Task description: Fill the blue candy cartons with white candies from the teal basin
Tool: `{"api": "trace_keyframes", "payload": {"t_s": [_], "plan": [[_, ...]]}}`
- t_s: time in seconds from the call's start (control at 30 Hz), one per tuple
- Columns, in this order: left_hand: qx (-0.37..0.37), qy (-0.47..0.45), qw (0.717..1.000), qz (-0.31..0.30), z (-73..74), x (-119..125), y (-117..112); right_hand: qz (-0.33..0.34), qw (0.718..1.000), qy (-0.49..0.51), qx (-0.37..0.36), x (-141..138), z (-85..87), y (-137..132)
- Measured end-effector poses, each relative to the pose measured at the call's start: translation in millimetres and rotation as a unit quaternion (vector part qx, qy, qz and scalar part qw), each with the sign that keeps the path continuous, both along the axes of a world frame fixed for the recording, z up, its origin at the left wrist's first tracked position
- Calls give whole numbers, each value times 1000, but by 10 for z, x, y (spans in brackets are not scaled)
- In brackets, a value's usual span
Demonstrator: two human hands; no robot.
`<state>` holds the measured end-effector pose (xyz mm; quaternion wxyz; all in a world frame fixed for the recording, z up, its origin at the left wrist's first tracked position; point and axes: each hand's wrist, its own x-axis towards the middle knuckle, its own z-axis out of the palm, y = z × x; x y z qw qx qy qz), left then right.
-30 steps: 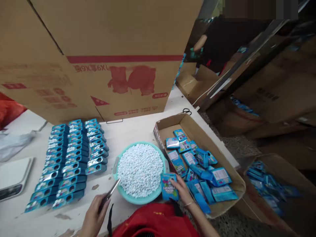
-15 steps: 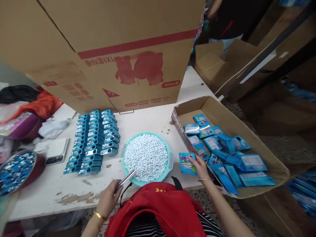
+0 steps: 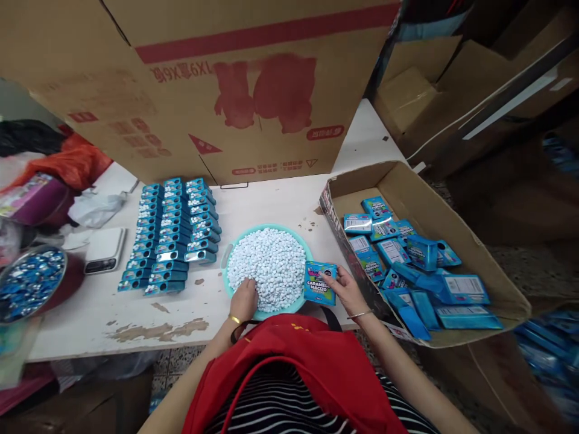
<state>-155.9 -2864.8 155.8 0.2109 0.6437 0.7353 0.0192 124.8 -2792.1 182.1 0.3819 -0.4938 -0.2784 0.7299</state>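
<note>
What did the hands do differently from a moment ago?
The left hand, which held a shiny metal tool beside the teal bowl, has moved in onto the white candies; the tool is hidden now. The right hand still holds the blue packet and has brought it leftward against the bowl's rim. The rows of blue boxes and the cardboard tray stayed put.

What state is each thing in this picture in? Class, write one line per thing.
teal basin: heaped with white candies.
blue box: held upright beside the basin by the right hand.
left hand: down in the white candies.
cardboard tray: open, holding loose blue boxes.
rows of blue boxes: lined up on the table.
</note>
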Motion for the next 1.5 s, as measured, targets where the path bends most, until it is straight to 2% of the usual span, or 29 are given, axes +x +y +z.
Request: {"api": "trace_keyframes", "payload": {"t_s": [0.23,0.4,0.53,0.67,0.8,0.9,1.0,1.13,1.33,1.5], "plan": [[32,-62,997,-27,-87,-80,9,37,992,-76,96,-90,58,-34],[51,-101,993,-38,-95,-107,40,69,972,-152,164,-47,124,-56],[60,-134,988,-52,8,-136,52,90,942,-220,239,-20,178,-44],[63,-162,982,-69,185,-161,81,118,890,-287,333,5,199,8],[72,-190,975,-88,406,-170,150,144,839,-335,403,35,205,77],[81,-205,968,-117,636,-161,227,154,809,-357,440,21,233,122],[85,-197,964,-156,914,-120,324,160,787,-355,478,-41,280,155],[75,-171,959,-214,1264,-21,465,169,772,-333,515,-164,341,173],[-12,12,958,-285,1748,191,664,185,759,-309,542,-325,360,146],[-65,154,935,-313,2151,446,776,180,760,-304,546,-402,340,106]]}}
